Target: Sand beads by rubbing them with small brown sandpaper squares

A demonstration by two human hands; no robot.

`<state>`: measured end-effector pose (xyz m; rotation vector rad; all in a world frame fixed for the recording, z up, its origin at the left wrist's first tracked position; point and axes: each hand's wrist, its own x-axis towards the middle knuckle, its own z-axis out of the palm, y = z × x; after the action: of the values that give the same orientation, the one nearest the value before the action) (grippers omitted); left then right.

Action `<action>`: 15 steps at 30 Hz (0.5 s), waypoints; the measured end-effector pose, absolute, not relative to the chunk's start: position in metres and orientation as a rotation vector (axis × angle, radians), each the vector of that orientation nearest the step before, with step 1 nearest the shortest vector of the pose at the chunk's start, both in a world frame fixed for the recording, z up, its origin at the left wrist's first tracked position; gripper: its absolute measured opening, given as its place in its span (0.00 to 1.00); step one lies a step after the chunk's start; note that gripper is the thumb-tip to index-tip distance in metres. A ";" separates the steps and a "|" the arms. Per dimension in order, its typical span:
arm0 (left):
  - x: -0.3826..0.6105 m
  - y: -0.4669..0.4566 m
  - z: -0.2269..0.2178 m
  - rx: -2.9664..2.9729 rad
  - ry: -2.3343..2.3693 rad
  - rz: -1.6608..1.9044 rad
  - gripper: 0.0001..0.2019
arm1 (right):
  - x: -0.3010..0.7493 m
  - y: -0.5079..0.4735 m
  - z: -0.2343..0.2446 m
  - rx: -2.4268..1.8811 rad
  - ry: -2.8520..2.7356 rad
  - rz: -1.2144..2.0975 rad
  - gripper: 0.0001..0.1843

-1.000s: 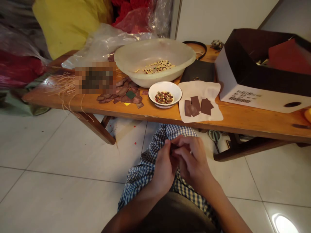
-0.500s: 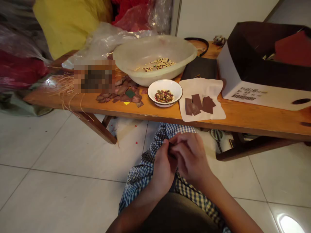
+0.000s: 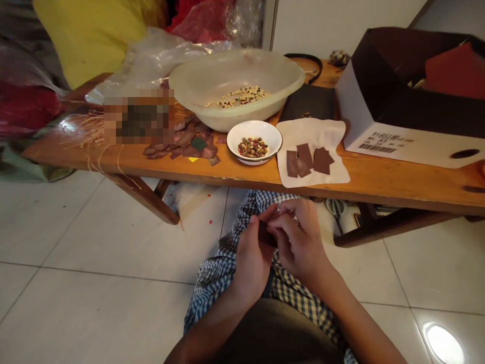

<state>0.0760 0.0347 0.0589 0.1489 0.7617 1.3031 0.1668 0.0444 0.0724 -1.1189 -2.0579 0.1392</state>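
The fingers [image 3: 282, 222] of both hands are being kept curled and closed, and a small dark brown piece [image 3: 267, 234] is being gripped between them. It is being pinched by the thumb and fingers of the left hand [image 3: 252, 260], while the bent fingers of the right hand [image 3: 299, 242] are being pressed against its upper edge. Its thin, flat shape is only partly shown, and its material cannot be told. Both hands are being held over a blue-and-white checked cloth [image 3: 217, 283] across the lap, well in front of the small white bowl [image 3: 242, 127], whose glazed, rounded wall is being used here as the reference point.

Mixed round beads [image 3: 252, 147] are being held inside that bowl on the wooden bench [image 3: 397, 189]. Just to its right, four dark brown squares [image 3: 313, 159] are being displayed on a soft-edged white sheet [image 3: 314, 132]. Just to its left, a heap of ragged brown pieces [image 3: 191, 141] is being left lying with one green square [image 3: 198, 143] on top. Directly behind it, pale beads [image 3: 242, 96] are being contained by a wide translucent plastic basin [image 3: 235, 114]. Well to its right, a white-and-black box [image 3: 354, 101] is being supported at the bench's end.
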 end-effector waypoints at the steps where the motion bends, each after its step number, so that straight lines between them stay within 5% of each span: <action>1: 0.076 0.035 0.059 0.157 0.762 1.303 0.14 | 0.166 0.044 0.072 -1.121 -2.058 0.140 0.08; 15: 0.071 0.036 0.066 0.172 0.798 1.333 0.15 | 0.162 0.046 0.073 -1.114 -2.133 0.042 0.08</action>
<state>0.0714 0.0361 0.0658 0.1723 0.7978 1.3332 0.1623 0.0462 0.0728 -1.1136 -2.1335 0.0416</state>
